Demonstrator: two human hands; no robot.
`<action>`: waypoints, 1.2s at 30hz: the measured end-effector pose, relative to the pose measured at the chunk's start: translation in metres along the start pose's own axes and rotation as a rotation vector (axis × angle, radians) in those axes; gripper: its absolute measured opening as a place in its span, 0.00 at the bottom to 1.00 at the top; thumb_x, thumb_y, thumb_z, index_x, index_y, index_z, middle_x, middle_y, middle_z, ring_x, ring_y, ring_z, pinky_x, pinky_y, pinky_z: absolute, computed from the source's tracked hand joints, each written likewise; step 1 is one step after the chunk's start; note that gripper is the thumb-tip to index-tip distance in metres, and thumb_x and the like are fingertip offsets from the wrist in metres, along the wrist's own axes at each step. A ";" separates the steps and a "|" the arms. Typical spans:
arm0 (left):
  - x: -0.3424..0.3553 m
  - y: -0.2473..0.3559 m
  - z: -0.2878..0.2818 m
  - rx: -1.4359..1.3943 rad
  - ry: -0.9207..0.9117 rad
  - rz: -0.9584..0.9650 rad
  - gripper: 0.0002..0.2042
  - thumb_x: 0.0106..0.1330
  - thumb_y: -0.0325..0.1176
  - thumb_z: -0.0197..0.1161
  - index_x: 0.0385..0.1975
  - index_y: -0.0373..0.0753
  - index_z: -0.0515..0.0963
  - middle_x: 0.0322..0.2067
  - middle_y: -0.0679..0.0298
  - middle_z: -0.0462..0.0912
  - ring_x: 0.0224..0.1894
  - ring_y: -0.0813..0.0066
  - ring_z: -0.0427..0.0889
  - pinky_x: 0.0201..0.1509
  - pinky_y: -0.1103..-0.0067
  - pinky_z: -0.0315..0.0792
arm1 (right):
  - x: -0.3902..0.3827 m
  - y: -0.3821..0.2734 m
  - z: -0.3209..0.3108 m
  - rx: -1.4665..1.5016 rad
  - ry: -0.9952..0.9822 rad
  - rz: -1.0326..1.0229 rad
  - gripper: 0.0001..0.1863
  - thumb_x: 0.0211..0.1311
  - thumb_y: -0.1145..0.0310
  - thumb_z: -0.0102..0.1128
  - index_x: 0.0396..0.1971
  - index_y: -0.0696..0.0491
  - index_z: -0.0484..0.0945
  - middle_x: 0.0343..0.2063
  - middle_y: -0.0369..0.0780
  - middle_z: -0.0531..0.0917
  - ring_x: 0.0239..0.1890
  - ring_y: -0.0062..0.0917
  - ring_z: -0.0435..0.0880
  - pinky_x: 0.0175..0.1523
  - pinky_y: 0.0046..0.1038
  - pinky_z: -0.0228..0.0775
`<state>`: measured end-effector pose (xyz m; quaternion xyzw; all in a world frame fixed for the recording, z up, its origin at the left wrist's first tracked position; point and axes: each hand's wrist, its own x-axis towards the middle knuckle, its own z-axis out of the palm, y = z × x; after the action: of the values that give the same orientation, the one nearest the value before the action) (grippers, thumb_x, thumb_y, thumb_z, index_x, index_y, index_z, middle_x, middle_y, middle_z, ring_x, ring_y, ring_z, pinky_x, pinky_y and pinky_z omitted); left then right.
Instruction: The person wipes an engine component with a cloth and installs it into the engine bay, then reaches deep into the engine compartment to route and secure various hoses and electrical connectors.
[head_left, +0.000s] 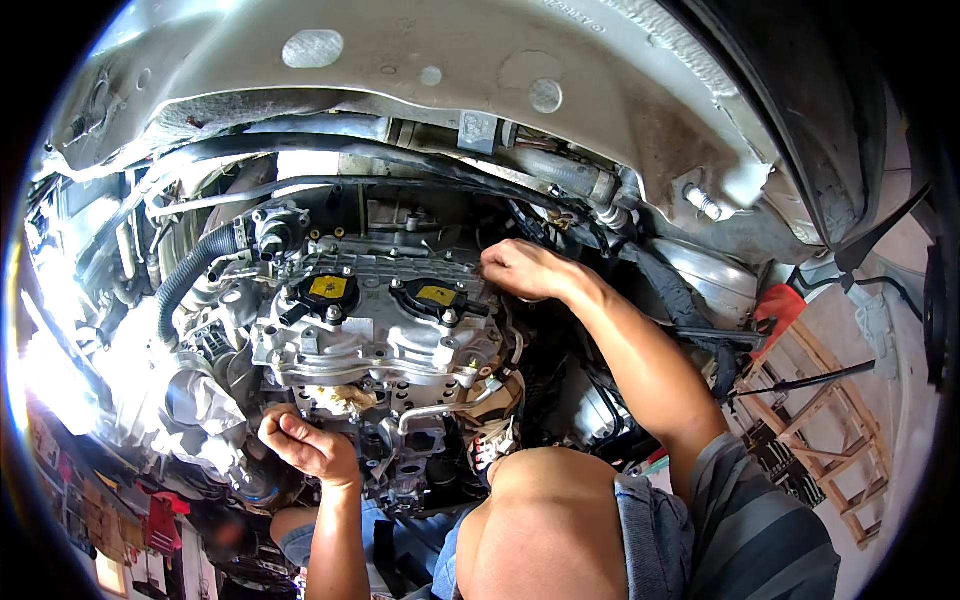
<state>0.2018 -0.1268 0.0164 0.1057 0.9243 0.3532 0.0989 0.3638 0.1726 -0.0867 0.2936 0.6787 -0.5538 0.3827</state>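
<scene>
A grey metal engine valve cover (375,348) lies in the middle of the engine bay, with two round black caps bearing yellow labels, the left cap (329,288) and the right cap (438,297). My right hand (522,270) is closed at the cover's far right corner, its fingertips hidden. Below the cover's near left corner, my left hand (308,446) is closed, thumb against curled fingers. What either hand holds, if anything, cannot be made out. A crumpled pale rag or paper (340,401) sits under the cover's front edge, right of my left hand.
A ribbed black hose (190,275) curves along the left. Overhead hangs the pale hood (450,60). A bent metal pipe (440,410) runs below the cover. My bare knee (540,530) rises close to the engine. A wooden frame (825,430) stands at the right.
</scene>
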 end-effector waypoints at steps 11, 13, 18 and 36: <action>0.001 0.006 0.000 0.024 -0.006 0.010 0.09 0.75 0.34 0.41 0.39 0.34 0.64 0.31 0.61 0.67 0.33 0.73 0.64 0.41 0.79 0.61 | -0.003 -0.017 -0.015 0.007 -0.160 0.120 0.18 0.63 0.60 0.49 0.35 0.60 0.80 0.32 0.52 0.83 0.38 0.37 0.83 0.46 0.37 0.71; 0.000 0.004 -0.001 -0.001 -0.004 -0.003 0.11 0.75 0.35 0.41 0.38 0.34 0.66 0.33 0.60 0.68 0.35 0.72 0.66 0.43 0.78 0.63 | 0.000 -0.017 -0.015 -0.049 -0.182 0.151 0.17 0.63 0.60 0.49 0.35 0.60 0.80 0.32 0.52 0.83 0.38 0.37 0.83 0.45 0.37 0.71; 0.001 0.006 0.000 0.037 -0.012 -0.006 0.11 0.75 0.35 0.41 0.37 0.34 0.66 0.32 0.60 0.68 0.34 0.71 0.66 0.43 0.78 0.63 | 0.002 0.001 -0.001 0.007 -0.014 -0.004 0.18 0.63 0.60 0.50 0.25 0.60 0.78 0.22 0.52 0.80 0.25 0.34 0.79 0.36 0.40 0.68; 0.000 0.001 -0.002 -0.008 -0.016 -0.001 0.10 0.75 0.34 0.41 0.38 0.34 0.65 0.32 0.60 0.68 0.34 0.73 0.66 0.42 0.80 0.63 | -0.001 -0.023 -0.014 -0.012 -0.122 0.164 0.15 0.58 0.64 0.51 0.23 0.62 0.78 0.18 0.47 0.78 0.22 0.30 0.76 0.34 0.39 0.69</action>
<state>0.2012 -0.1270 0.0182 0.1075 0.9222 0.3559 0.1068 0.3425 0.1809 -0.0726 0.3118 0.6311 -0.5333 0.4692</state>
